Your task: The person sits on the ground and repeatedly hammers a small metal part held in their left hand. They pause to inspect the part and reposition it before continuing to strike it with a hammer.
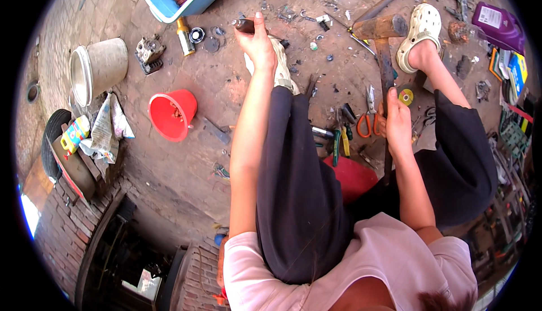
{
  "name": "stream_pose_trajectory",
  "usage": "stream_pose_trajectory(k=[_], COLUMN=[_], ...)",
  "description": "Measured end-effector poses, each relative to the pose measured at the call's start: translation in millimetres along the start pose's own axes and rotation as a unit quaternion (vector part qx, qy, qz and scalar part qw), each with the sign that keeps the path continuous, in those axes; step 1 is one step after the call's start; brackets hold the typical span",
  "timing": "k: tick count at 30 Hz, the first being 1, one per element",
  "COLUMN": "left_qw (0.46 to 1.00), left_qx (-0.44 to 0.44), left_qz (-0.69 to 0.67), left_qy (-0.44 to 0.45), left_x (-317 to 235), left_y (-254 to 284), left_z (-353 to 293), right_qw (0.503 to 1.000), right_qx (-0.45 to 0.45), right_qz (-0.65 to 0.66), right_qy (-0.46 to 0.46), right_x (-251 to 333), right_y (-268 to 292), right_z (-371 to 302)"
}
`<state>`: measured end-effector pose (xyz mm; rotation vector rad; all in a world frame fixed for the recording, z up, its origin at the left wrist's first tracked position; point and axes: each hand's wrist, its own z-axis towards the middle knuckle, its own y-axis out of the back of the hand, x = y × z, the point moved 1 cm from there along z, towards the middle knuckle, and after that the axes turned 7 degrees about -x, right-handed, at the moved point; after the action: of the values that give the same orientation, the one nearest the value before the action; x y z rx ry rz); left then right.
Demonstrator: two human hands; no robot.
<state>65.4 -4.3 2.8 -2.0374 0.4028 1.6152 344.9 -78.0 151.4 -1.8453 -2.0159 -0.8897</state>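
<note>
My left hand (258, 48) is stretched out by my left shoe and closed around a dark cylindrical tool (244, 25). Its metallic end pokes out to the left; the rest is hidden by my fingers and palm. In my right hand (395, 120) is the long dark handle of a mallet, gripped partway down. The mallet's thick wooden head (384, 27) is raised over the floor near my right clog (419, 35). Orange-handled scissors (368, 120) lie just left of my right hand, with green-handled pliers (337, 141) beside them.
A blue tub (161, 3) with copper-coloured bundles stands at the far left, beyond a red bucket (189, 107) and a tipped white bucket (110, 65). A purple jug (499, 28) is at the far right. Scraps and a yellow-green disc (406, 97) litter the floor.
</note>
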Motion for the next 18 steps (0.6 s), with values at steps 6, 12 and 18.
stream_pose_trajectory(k=[6,12,18], left_qw=[1.0,0.998,0.997], left_qx=[0.027,0.054,0.074], left_qz=[0.003,-0.016,-0.001], left_qy=[-0.003,-0.001,0.01], left_x=[-5.0,-4.0,-7.1], left_y=[0.0,4.7,6.3], left_z=[-8.7,-12.6,-15.6], right_qw=[1.0,1.0,1.0], right_qx=[0.016,0.012,0.017], right_qz=[0.007,-0.002,0.002], right_qy=[-0.014,-0.02,-0.02], right_x=[-8.0,-8.5,-11.0], right_y=[-2.0,-6.8,-10.6], right_z=[2.6,0.8,0.5])
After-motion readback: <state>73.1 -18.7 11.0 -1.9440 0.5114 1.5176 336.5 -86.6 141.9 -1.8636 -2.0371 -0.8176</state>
